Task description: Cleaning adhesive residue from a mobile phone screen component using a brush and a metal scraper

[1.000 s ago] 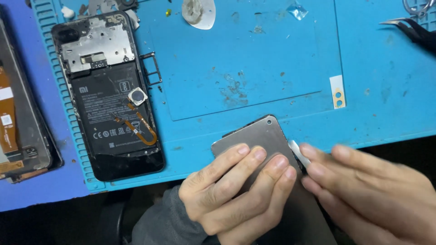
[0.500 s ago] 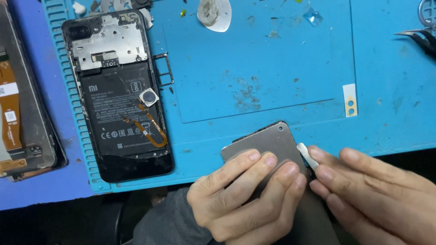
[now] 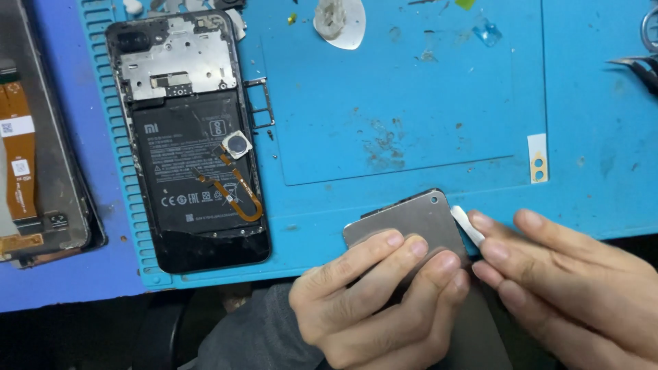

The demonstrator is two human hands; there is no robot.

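Observation:
A grey metal phone back cover (image 3: 411, 219) is tilted at the near edge of the blue work mat (image 3: 411, 103). My left hand (image 3: 373, 301) grips its lower part, fingers spread over its face. My right hand (image 3: 569, 281) pinches a small white plastic pick (image 3: 467, 225) against the cover's right edge. An opened phone (image 3: 192, 137) lies face down at the left, showing its black battery, metal shield and an orange flex cable with a round sensor (image 3: 237, 144).
A second opened device (image 3: 34, 151) with an orange flex lies at the far left. A SIM tray (image 3: 259, 103) sits beside the phone. A white guitar-pick-shaped opening tool (image 3: 340, 22), a small yellow camera sticker (image 3: 538, 157) and tweezers (image 3: 634, 65) rest on the mat.
The view has shifted slightly, so everything sits a little lower and right in the picture. My hands keep the same hold on the cover and pick.

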